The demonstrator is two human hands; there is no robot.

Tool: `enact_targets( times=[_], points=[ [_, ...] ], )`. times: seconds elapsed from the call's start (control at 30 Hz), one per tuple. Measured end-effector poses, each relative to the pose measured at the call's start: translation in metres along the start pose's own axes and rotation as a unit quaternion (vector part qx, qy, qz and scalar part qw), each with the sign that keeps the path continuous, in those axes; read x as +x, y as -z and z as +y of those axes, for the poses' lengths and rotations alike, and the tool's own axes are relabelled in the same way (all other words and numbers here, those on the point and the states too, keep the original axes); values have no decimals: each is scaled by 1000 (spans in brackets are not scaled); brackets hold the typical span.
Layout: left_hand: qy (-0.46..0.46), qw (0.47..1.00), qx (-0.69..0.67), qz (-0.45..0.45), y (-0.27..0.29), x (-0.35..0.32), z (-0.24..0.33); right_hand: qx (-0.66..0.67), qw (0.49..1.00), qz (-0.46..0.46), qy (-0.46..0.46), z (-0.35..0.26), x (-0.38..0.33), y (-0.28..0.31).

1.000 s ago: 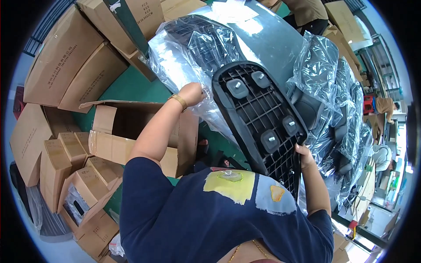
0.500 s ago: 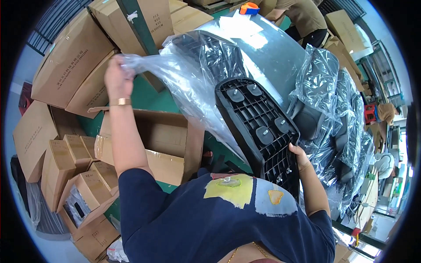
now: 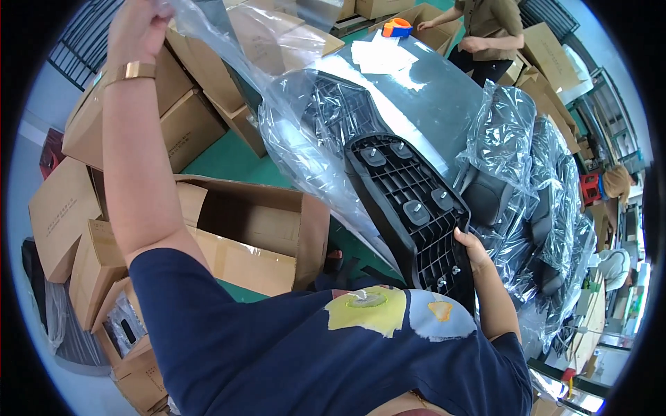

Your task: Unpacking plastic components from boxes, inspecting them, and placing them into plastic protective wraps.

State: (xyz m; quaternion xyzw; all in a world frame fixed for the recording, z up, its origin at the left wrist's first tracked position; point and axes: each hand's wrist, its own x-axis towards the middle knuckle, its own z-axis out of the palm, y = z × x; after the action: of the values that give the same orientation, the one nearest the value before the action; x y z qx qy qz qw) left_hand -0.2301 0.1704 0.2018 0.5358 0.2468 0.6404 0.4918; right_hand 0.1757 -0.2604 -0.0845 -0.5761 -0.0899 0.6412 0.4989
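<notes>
High at the upper left, my left hand (image 3: 139, 31) is closed on a clear plastic bag (image 3: 277, 104), which stretches down toward the table. My right hand (image 3: 473, 251) grips the near right edge of a black plastic panel (image 3: 409, 201) with a ribbed back, metal studs and square pads. The panel slants from the table toward my chest. Behind its far end lies another dark ribbed panel (image 3: 340, 104), seen through the clear plastic. On the right are several black padded parts (image 3: 485, 197) wrapped in clear plastic.
An opened cardboard box (image 3: 260, 218) stands on the floor at left, with more cartons (image 3: 62, 208) around it. On the grey table (image 3: 430, 90) lie white papers (image 3: 378, 57) and an orange-and-blue tape dispenser (image 3: 397, 28). Another person (image 3: 489, 35) stands beyond the table.
My left hand has moved up and further left, drawing the plastic bag higher. My right hand and the panel have hardly moved. The person beyond the table has straightened up.
</notes>
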Motion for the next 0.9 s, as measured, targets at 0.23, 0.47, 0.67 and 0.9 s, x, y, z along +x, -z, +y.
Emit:
enact_targets(
  times=[0.23, 0.47, 0.67, 0.9],
  points=[
    [-368, 746, 554, -29, -32, -39, 69, -5, 1000, -16, -18, -11, 0, -9],
    [-302, 880, 344, -127, -111, -131, 82, 118, 988, -95, 31, 5, -2, 3],
    [183, 944, 158, -224, -77, -205, -112, 166, 961, -168, 145, -4, -15, 42],
    [169, 970, -47, -168, -104, -304, -219, 111, 988, 41, 98, 56, 54, 80]
  ],
)
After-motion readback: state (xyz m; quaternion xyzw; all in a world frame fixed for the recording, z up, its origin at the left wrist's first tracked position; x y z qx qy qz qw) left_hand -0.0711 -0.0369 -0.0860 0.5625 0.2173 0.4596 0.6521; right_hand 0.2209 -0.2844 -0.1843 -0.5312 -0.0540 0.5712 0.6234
